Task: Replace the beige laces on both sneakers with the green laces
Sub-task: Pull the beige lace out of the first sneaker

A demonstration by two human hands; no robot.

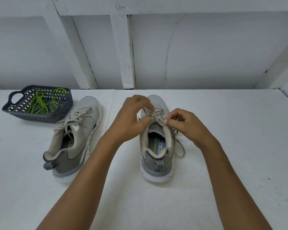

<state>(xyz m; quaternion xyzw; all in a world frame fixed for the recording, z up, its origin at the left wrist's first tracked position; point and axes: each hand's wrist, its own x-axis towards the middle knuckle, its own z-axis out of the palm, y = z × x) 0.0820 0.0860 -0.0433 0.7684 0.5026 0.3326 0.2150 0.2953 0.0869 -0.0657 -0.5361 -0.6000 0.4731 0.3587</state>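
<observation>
Head cam: I've got both hands on the right sneaker (156,156), mid-table (223,146). My left hand (133,117) has its fingers pinching the beige lace (154,114) at the knot. My right hand (183,125) pinches the same lace just beside it. The left sneaker (76,138) sits laced in beige, and the green laces (42,103) lie in the dark basket (61,113), far left.

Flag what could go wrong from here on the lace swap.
1. The left hand and right hand both pinch the beige lace at its knot. Pulling the wrong strand may tighten it.
2. Nothing pins the sneaker down, so a hard tug could slide or tip it.
3. The green laces lie tangled in the basket. They may snag or come out together.
</observation>
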